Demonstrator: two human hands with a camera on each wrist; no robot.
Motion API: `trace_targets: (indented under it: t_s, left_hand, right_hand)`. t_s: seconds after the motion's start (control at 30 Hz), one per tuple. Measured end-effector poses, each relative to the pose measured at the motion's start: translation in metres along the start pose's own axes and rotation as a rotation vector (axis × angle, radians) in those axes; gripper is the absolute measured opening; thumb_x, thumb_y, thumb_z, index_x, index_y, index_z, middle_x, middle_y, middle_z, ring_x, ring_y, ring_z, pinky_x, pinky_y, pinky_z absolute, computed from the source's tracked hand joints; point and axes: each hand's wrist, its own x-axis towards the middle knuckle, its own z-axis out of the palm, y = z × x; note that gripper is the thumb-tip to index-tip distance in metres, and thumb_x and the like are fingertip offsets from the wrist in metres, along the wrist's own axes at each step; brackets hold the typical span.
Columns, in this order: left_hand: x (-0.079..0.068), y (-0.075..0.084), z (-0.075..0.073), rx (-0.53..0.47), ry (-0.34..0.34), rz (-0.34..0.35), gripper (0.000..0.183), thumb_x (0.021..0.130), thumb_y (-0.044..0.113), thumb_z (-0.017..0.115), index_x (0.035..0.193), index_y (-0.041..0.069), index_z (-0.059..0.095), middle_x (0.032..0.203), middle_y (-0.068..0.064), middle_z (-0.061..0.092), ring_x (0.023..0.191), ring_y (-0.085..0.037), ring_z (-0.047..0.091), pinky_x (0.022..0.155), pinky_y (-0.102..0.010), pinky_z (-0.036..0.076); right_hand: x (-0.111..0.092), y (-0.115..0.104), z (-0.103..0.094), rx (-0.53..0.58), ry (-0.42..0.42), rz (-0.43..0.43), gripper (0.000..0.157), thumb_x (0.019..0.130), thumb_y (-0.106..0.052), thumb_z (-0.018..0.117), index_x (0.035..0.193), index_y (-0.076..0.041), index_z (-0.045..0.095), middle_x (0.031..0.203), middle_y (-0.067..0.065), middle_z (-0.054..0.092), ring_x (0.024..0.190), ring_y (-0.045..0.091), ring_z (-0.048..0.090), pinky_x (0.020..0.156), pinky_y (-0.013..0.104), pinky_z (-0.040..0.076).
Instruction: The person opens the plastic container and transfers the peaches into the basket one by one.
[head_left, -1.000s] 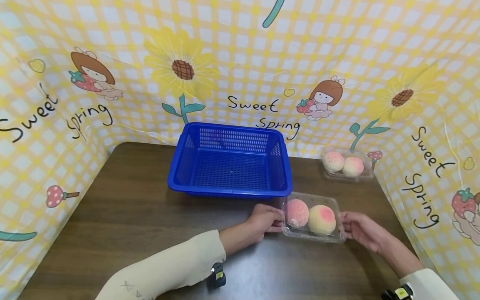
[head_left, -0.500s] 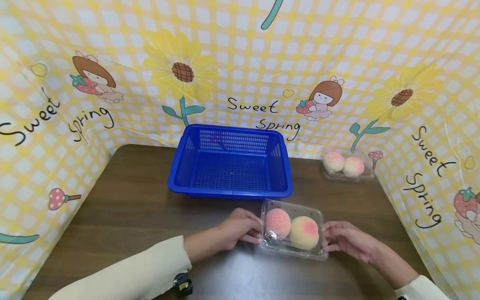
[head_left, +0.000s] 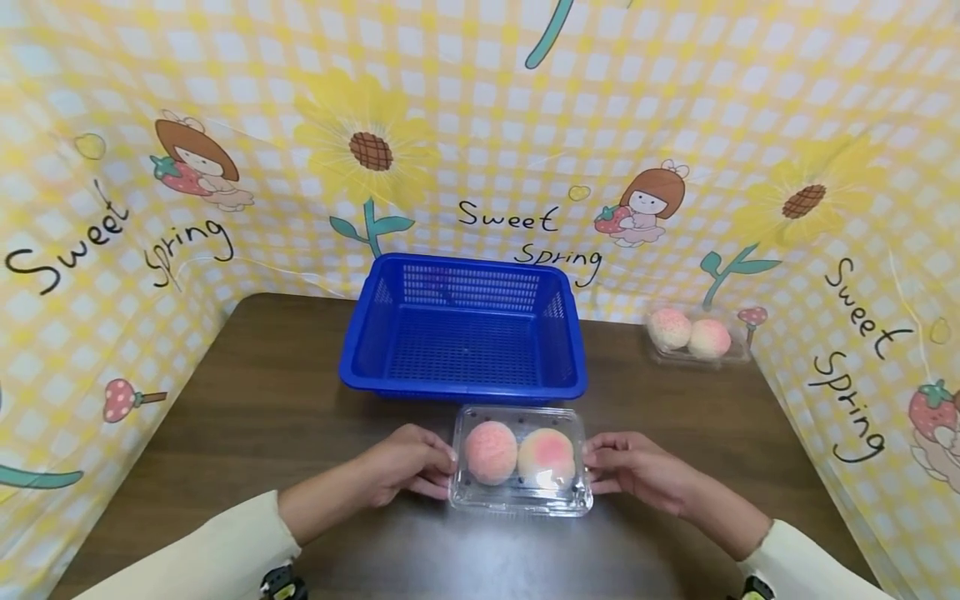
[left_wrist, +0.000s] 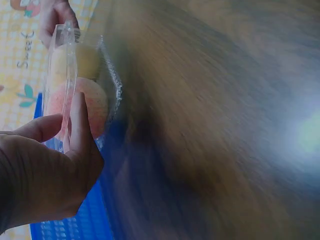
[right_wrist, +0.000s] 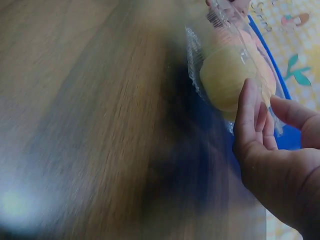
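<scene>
A clear plastic clamshell box (head_left: 521, 504) holds two peach-like round fruits, a pink one (head_left: 491, 452) on the left and a yellow-and-pink one (head_left: 547, 458) on the right. My left hand (head_left: 408, 462) pinches the box's left edge between thumb and fingers. At the opposite edge, my right hand (head_left: 637, 468) pinches it the same way. Both wrist views show the box (left_wrist: 62, 75) raised over the table, its underside apart from the wood. In the head view it sits just in front of the blue basket (head_left: 462, 390).
The blue plastic basket has perforated walls and stands at the back middle of the brown wooden table (head_left: 247, 400). A second clear box (head_left: 701, 357) with two pinkish fruits stands at the back right corner. A yellow checked cloth (head_left: 487, 125) encloses the back and sides.
Both hands have carried the clear box from the right of the table leftward, to in front of the basket. It has turned to lie nearly straight. The basket and second box have stayed put.
</scene>
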Motion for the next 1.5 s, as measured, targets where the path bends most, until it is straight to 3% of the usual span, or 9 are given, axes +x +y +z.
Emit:
trace_targets:
  t_s: [0.43,0.9,1.0,1.07,1.13,1.2,1.3,1.43,1.5]
  left_hand:
    - [-0.007,-0.010,-0.035,0.024,0.026,-0.015,0.018,0.082,-0.005,0.060,0.098,-0.012,0.059,0.074,-0.010,0.063,0.066,-0.016,0.065,0.068,-0.034,0.061]
    - [-0.008,-0.010,-0.042,0.027,0.021,-0.007,0.018,0.084,-0.002,0.060,0.099,-0.012,0.059,0.079,-0.011,0.062,0.069,-0.018,0.063,0.070,-0.033,0.061]
    - [-0.009,-0.007,-0.043,0.065,0.030,-0.026,0.019,0.085,0.001,0.060,0.100,-0.011,0.058,0.079,-0.011,0.062,0.069,-0.018,0.063,0.069,-0.033,0.061]
    - [-0.012,-0.003,-0.041,0.142,0.083,-0.018,0.019,0.084,0.005,0.061,0.098,-0.008,0.057,0.080,-0.012,0.061,0.067,-0.018,0.061,0.065,-0.033,0.061]
    - [-0.016,0.003,-0.035,0.355,0.172,0.071,0.020,0.083,0.012,0.066,0.094,-0.002,0.058,0.079,-0.009,0.061,0.066,-0.015,0.058,0.063,-0.030,0.058]
    - [-0.020,0.009,-0.026,0.645,0.285,0.193,0.022,0.079,0.018,0.070,0.091,0.003,0.059,0.080,-0.005,0.059,0.068,-0.013,0.055,0.062,-0.029,0.054]
    - [-0.027,0.013,-0.007,1.083,0.436,0.458,0.029,0.073,0.022,0.076,0.094,0.006,0.062,0.085,-0.001,0.057,0.076,-0.013,0.052,0.065,-0.028,0.050]
    - [-0.028,0.006,0.023,1.367,0.404,0.776,0.040,0.073,0.022,0.075,0.107,0.006,0.062,0.097,-0.003,0.056,0.089,-0.017,0.051,0.078,-0.031,0.051]
    - [-0.026,-0.001,0.036,1.451,0.354,0.855,0.045,0.075,0.027,0.073,0.114,0.008,0.059,0.104,-0.002,0.057,0.096,-0.018,0.052,0.084,-0.034,0.049]
  right_hand:
    - [0.031,0.011,0.026,0.055,0.024,0.000,0.016,0.093,-0.002,0.055,0.108,0.002,0.056,0.093,0.006,0.067,0.088,0.018,0.067,0.088,0.036,0.057]
    - [0.039,0.016,0.029,0.089,0.087,0.021,0.019,0.094,-0.002,0.054,0.112,0.003,0.053,0.093,0.006,0.063,0.087,0.017,0.065,0.087,0.034,0.057]
    - [0.040,0.017,0.029,0.102,0.077,0.017,0.018,0.094,-0.003,0.052,0.112,0.002,0.053,0.094,0.006,0.063,0.088,0.017,0.064,0.088,0.034,0.057]
    - [0.039,0.017,0.029,0.113,0.064,0.011,0.019,0.096,-0.005,0.051,0.113,0.002,0.054,0.097,0.007,0.062,0.090,0.018,0.064,0.090,0.035,0.056]
    - [0.038,0.018,0.028,0.125,0.051,0.006,0.020,0.095,-0.005,0.050,0.113,0.001,0.054,0.099,0.007,0.062,0.092,0.019,0.064,0.092,0.037,0.055]
    - [0.036,0.019,0.028,0.132,0.042,0.005,0.021,0.094,-0.005,0.050,0.114,0.001,0.053,0.101,0.008,0.061,0.094,0.020,0.064,0.094,0.039,0.054]
    - [0.033,0.022,0.029,0.131,0.023,0.017,0.022,0.092,-0.002,0.051,0.113,0.001,0.051,0.101,0.008,0.061,0.095,0.022,0.064,0.095,0.041,0.053]
    - [0.027,0.028,0.035,0.149,-0.010,0.030,0.025,0.090,0.003,0.051,0.114,0.002,0.048,0.101,0.008,0.061,0.096,0.022,0.065,0.097,0.043,0.052]
    - [0.025,0.031,0.038,0.168,-0.024,0.029,0.027,0.089,0.005,0.051,0.116,0.003,0.047,0.102,0.008,0.061,0.098,0.022,0.065,0.098,0.043,0.052]
